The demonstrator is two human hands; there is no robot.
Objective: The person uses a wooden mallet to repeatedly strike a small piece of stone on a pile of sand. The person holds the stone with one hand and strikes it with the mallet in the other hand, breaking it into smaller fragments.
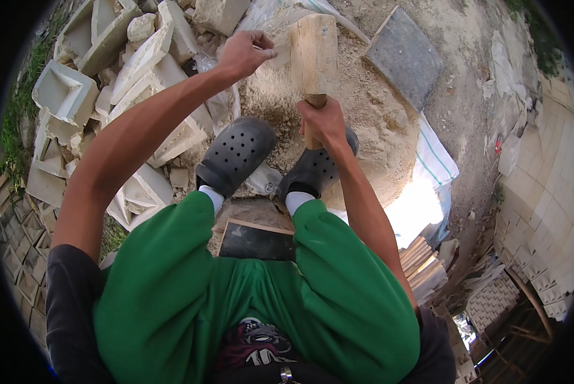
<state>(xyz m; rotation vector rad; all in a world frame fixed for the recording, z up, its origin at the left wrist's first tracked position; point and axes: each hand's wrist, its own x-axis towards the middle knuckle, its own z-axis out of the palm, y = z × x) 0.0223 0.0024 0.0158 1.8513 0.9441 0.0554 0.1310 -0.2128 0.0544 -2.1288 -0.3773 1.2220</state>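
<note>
No way for us to tell if the left hand [245, 54] is pinching anything, it's too hazy there. The right hand [324, 121] hides a chunk of handle on the mallet [314, 57] and, tbh, part of the right shoe [324, 169] too. The trousers [165, 301] cover the back of the black block [255, 240], we lose some of the sack [435, 160] to powder [380, 141] and glare, and the top edge chops off the rubble [143, 70].
</note>
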